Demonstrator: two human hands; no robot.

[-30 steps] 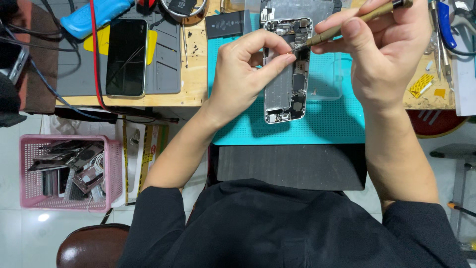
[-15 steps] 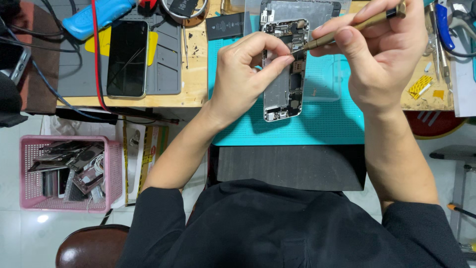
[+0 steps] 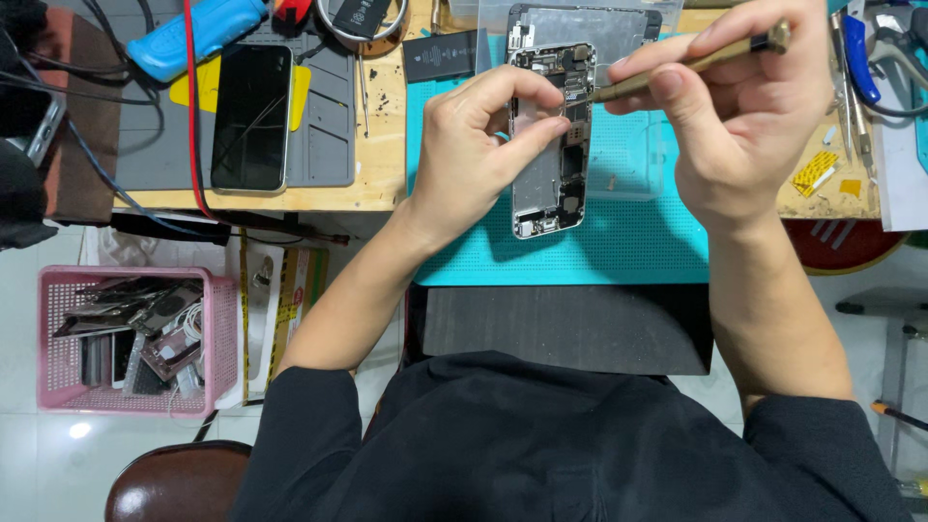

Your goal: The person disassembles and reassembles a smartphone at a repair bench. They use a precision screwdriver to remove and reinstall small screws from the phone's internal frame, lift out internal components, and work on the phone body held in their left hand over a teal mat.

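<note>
Opened phone lay partly stripped on the teal mat; left hand fingers pinched its frame, right hand fingers gripped a screwdriver over internals yet unremoved.

floor: pale glossy tile | wooden bench | brown stool | pink basket

1. A dark phone lies face up on a grey mat, well left of the grip
2. A blue tool sits at the far left above that phone, crossed by a red cable
3. A pink basket of phone parts stands on the floor, low and far left
4. A brown stool shows at the bottom left
5. Yellow scraps lie on the wood to the right
</note>
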